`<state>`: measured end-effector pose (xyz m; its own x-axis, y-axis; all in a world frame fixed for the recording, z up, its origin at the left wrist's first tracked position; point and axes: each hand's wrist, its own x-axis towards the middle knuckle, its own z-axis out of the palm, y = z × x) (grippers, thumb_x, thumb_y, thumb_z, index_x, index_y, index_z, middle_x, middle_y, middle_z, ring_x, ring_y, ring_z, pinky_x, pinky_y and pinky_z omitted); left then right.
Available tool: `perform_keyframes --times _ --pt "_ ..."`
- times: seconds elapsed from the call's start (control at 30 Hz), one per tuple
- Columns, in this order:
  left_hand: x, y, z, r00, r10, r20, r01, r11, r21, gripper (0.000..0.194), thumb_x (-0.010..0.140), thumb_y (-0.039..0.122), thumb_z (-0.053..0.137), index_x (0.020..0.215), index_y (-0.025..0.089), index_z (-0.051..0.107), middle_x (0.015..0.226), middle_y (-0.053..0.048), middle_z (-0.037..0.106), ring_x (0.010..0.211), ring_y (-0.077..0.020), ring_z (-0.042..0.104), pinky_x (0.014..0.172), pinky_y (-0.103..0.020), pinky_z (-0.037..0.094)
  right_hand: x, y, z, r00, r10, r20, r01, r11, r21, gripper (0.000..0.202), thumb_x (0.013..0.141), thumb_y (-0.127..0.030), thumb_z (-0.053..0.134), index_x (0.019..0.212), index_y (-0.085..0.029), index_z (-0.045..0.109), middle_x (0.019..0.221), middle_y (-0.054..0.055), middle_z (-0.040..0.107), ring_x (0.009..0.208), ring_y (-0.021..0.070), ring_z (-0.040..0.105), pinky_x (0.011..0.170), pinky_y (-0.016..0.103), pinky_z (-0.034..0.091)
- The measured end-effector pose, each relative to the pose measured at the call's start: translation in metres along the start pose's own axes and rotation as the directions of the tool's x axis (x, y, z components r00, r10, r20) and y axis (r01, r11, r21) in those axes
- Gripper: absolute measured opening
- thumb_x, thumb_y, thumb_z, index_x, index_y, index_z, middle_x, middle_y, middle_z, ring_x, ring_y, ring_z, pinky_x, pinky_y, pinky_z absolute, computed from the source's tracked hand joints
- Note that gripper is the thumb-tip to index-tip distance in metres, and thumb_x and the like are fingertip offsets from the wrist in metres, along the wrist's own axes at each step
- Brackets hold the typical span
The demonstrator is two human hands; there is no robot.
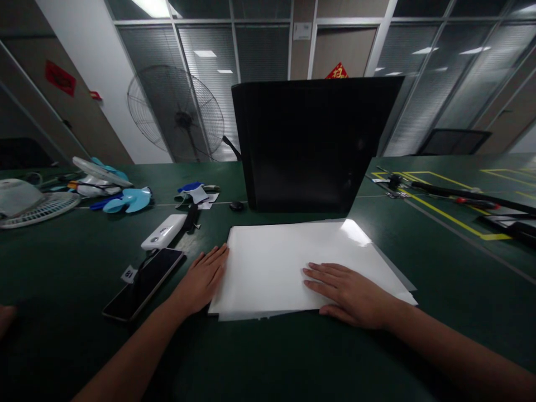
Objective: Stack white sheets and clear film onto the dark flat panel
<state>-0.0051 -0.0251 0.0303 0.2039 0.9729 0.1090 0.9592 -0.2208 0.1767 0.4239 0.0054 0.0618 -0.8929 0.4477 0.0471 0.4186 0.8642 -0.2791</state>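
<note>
On the green table in front of me lies a stack of glossy white sheets, its lower sheets poking out unevenly at the near and right edges. My left hand rests along the stack's left edge, fingers stretched out and pointing away from me. Across the right part of the top sheet lies my right hand, flat with its fingers extended to the left. Neither hand grips anything. Behind the sheets stands a large black panel, upright and leaning slightly back.
Left of the sheets lie a black smartphone and a white power bank. Fan parts are heaped at the far left. A small black mouse sits near the panel. Black rods lie at right. Fingertips show at the left edge.
</note>
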Motion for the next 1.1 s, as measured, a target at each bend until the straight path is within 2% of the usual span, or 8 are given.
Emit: perform_keyframes --times 0.1,0.23,0.33,0.47,0.63,0.8,1.1 --pt "0.0004 0.001 -0.0027 1.0 -0.008 0.017 0.008 1.0 -0.01 0.063 0.108 0.05 0.019 0.16 0.018 0.035 0.166 -0.008 0.033 0.154 -0.0256 0.029 0.126 -0.053 0.023 -0.0003 0.0 -0.0005 1.0 0.001 0.017 0.0 1.0 -0.021 0.06 0.104 -0.05 0.048 0.158 -0.028 0.039 0.163 0.006 0.035 0.15 0.0269 0.033 0.124 0.053 0.029" --pt "0.0008 0.0044 -0.0036 1.0 -0.006 0.019 0.006 1.0 0.009 0.073 0.104 0.062 0.029 0.161 0.016 0.032 0.166 -0.01 0.032 0.154 -0.029 0.028 0.125 -0.055 0.023 0.0005 -0.002 -0.0018 1.0 0.004 0.021 -0.003 0.999 -0.032 0.06 0.104 -0.05 0.048 0.158 -0.027 0.039 0.163 0.007 0.035 0.151 0.0272 0.033 0.123 0.053 0.03" --pt "0.0012 0.0063 -0.003 1.0 -0.014 0.023 0.013 1.0 0.021 0.077 0.103 0.065 0.035 0.162 0.015 0.03 0.166 -0.012 0.032 0.154 -0.0303 0.028 0.125 -0.055 0.023 0.001 -0.0028 -0.0013 0.999 0.003 0.035 -0.001 0.999 -0.048 0.061 0.104 -0.05 0.047 0.159 -0.027 0.038 0.163 0.007 0.033 0.151 0.0273 0.032 0.124 0.053 0.029" --pt "0.0014 0.0054 -0.0015 1.0 -0.02 0.021 0.019 0.999 0.026 0.076 0.103 0.062 0.035 0.162 0.013 0.029 0.166 -0.013 0.032 0.154 -0.0309 0.03 0.126 -0.056 0.023 0.0018 -0.0034 0.0012 0.999 0.01 0.053 -0.008 1.0 -0.03 0.061 0.105 -0.049 0.044 0.161 -0.029 0.032 0.165 0.005 0.029 0.153 0.0267 0.027 0.126 0.052 0.025" --pt "0.0014 0.0011 0.0021 1.0 0.008 0.007 -0.008 0.999 0.032 0.066 0.106 0.049 0.035 0.161 0.013 0.029 0.166 -0.013 0.033 0.154 -0.0294 0.03 0.125 -0.056 0.023 0.0023 -0.0024 0.0027 0.998 0.0 0.061 0.0 1.0 0.012 0.062 0.105 -0.045 0.045 0.163 -0.03 0.028 0.166 0.004 0.027 0.153 0.025 0.028 0.127 0.05 0.024" --pt "0.0011 0.0012 0.0011 1.0 0.013 0.019 -0.014 0.999 0.051 0.062 0.106 0.045 0.033 0.16 0.014 0.033 0.167 -0.012 0.032 0.154 -0.0288 0.028 0.126 -0.056 0.022 -0.0017 0.0012 0.0014 1.0 0.001 0.012 -0.001 0.999 0.042 0.065 0.104 -0.044 0.049 0.163 -0.032 0.026 0.165 0.004 0.029 0.15 0.0245 0.033 0.124 0.048 0.031" --pt "0.0002 0.0019 0.0004 1.0 0.014 0.025 -0.015 0.998 0.057 0.059 0.108 0.045 0.03 0.161 0.018 0.033 0.168 -0.008 0.027 0.155 -0.0273 0.024 0.126 -0.056 0.021 -0.0021 0.001 0.0006 0.999 -0.033 -0.02 0.033 0.999 0.01 0.058 0.104 -0.048 0.049 0.159 -0.032 0.038 0.16 0.005 0.041 0.144 0.024 0.043 0.119 0.046 0.039"
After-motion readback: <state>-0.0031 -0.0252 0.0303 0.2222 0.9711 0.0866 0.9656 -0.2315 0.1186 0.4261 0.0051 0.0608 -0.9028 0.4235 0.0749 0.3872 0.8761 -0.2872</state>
